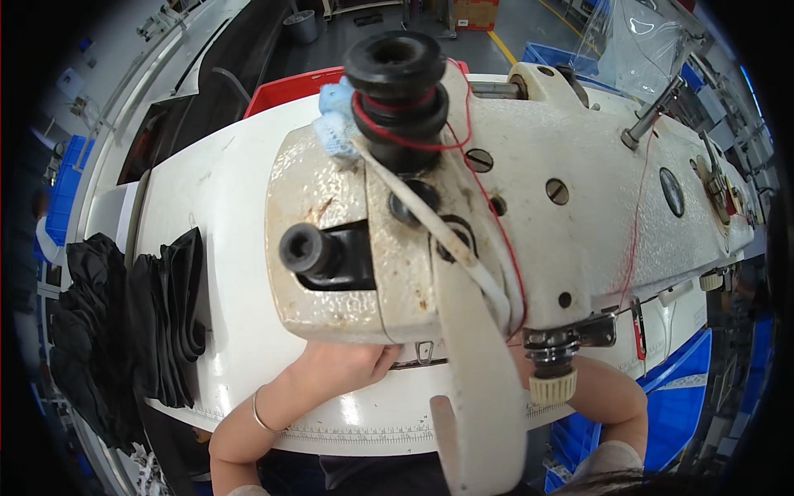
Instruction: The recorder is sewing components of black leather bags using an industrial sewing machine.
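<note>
A white sewing machine head fills the middle of the view and covers much of what lies below. Under its left end is my left hand, with a bent finger showing; the other fingertips and anything between them are hidden. A thin metal loop and a narrow dark edge show just right of that hand. My right hand is almost wholly behind the machine and its thread tension dial; only a bit of skin and the forearm show. Red thread runs down the machine's front.
Folded black fabric pieces lie on the white table at left, beside another black pile. A pale curved lever hangs in front. Blue bins stand right; a red tray sits behind. Small red-handled snips rest at right.
</note>
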Available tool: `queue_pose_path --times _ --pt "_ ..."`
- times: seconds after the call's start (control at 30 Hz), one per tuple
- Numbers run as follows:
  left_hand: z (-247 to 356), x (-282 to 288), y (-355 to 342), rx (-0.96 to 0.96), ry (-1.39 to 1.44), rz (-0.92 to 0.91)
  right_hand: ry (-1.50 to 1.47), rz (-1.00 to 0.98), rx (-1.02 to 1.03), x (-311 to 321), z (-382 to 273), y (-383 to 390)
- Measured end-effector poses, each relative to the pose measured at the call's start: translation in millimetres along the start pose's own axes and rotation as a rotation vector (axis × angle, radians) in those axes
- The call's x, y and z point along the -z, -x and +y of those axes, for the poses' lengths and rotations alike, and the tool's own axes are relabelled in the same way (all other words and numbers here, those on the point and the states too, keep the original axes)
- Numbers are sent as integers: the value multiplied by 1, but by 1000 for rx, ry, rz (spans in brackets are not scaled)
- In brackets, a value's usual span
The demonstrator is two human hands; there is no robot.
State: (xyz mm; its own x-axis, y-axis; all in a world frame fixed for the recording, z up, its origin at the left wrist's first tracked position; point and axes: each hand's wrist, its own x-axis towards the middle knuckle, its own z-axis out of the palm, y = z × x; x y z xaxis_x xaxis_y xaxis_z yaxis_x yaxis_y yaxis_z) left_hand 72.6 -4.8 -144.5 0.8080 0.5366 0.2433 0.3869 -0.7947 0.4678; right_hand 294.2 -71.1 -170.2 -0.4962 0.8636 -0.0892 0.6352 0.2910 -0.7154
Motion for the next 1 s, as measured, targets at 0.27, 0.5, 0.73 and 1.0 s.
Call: queue_pose_path --times 0.27,0.5,0.73,1.0 --pt "-14 3 -15 -81 -176 242 715 499 314 13 -9 -6" --pt "-18 7 -11 122 160 197 697 616 373 11 -12 -11" --pt "-57 37 -33 -91 -203 158 460 417 283 6 -15 -2" --pt "28 66 33 -76 58 -276 -316 326 126 -6 -93 12"
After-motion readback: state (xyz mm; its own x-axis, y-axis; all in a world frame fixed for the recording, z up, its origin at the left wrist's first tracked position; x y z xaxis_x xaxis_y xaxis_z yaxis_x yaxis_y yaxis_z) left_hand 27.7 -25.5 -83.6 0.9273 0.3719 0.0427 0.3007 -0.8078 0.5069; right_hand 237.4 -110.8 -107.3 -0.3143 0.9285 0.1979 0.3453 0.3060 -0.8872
